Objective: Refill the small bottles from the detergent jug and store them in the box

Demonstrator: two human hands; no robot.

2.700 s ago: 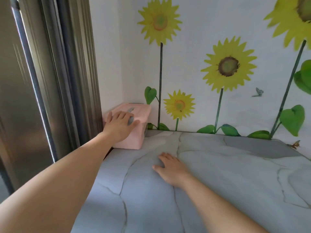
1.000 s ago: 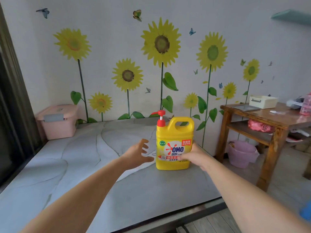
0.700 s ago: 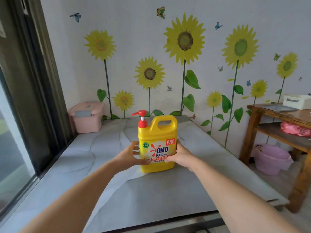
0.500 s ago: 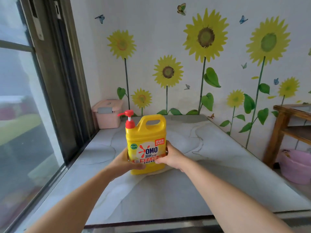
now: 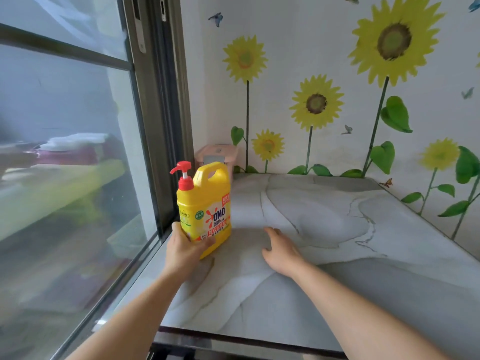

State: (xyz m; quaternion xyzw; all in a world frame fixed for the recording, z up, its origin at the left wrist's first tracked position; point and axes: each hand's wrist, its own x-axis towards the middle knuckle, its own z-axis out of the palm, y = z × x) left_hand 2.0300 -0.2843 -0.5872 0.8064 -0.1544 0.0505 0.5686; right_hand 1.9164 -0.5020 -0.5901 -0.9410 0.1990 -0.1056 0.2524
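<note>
1. The window (image 5: 65, 152) fills the left side, with a dark frame; the outside is blurred.
2. The wall (image 5: 298, 35) behind carries sunflower and butterfly stickers.
3. The table (image 5: 337, 268) has a grey marble pattern and runs along the window to the wall.
4. The yellow jug (image 5: 205, 203) is at the table's left edge, close to the window frame, almost upright. Its label reads "OMO" in red letters; the other writing and a green round seal are too small to read.
5. The pink box (image 5: 222, 153), lid on, with a grey latch, sits in the far corner behind the jug, partly hidden by it.
6. The left hand (image 5: 181, 249) grips the jug's lower part.
7. The right hand (image 5: 281, 249) is apart from the jug, palm down on the table, fingers relaxed and holding nothing.
8. The red pump (image 5: 183, 175) tops the jug, nozzle pointing to the window.
</note>
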